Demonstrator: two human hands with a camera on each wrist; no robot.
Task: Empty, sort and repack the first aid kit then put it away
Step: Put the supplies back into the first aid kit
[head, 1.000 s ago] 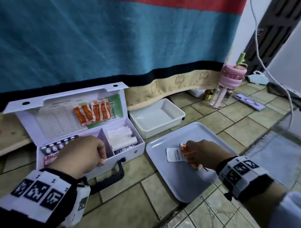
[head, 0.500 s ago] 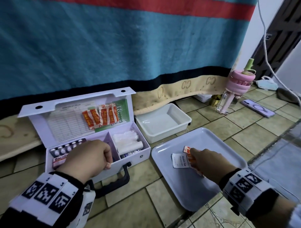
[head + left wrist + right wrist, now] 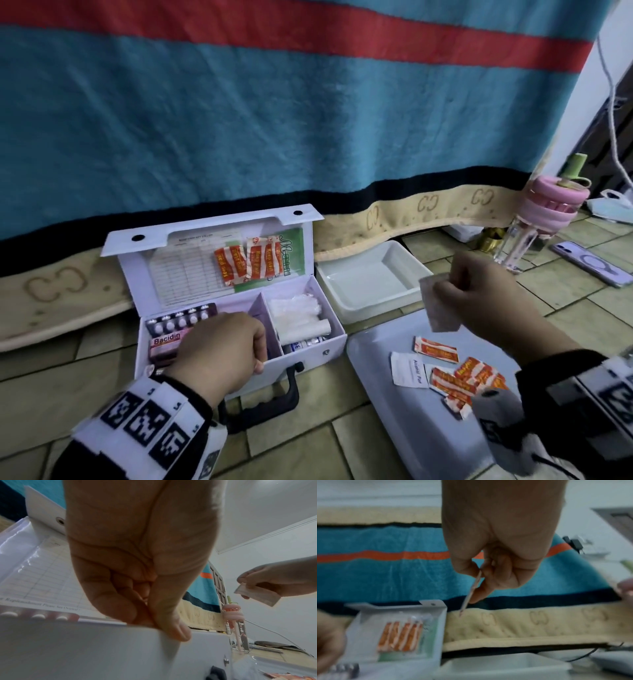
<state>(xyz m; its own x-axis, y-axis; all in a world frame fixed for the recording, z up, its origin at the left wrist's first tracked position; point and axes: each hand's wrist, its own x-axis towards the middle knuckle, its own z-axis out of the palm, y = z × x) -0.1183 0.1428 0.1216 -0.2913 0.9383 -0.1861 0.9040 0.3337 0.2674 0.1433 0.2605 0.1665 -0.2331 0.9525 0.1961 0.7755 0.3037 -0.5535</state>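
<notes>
The white first aid kit (image 3: 308, 349) stands open on the tiled floor, with orange sachets (image 3: 250, 262) tucked in its lid. Inside lie a blister pack (image 3: 181, 317), a Bacidin box (image 3: 164, 344) and gauze rolls (image 3: 301, 315). My left hand (image 3: 258, 356) grips the kit's front wall, thumb outside (image 3: 173, 628) and fingers curled inside. My right hand (image 3: 445, 291) is raised above the grey tray (image 3: 373, 383) and pinches a thin pale sachet (image 3: 440, 310), seen edge-on in the right wrist view (image 3: 471, 592). Several orange sachets (image 3: 459, 377) and an alcohol pad (image 3: 409, 370) lie on the tray.
An empty white tub (image 3: 370, 277) sits between kit and tray, against the hanging striped blanket (image 3: 308, 120). A pink-lidded bottle (image 3: 534, 219), a phone (image 3: 592, 263) and a face mask (image 3: 613, 205) lie at the right. A white cable (image 3: 613, 113) hangs there.
My right hand has lifted off the tray with a pale sachet, leaving the orange sachets lying there. My left hand stays on the kit's front wall.
</notes>
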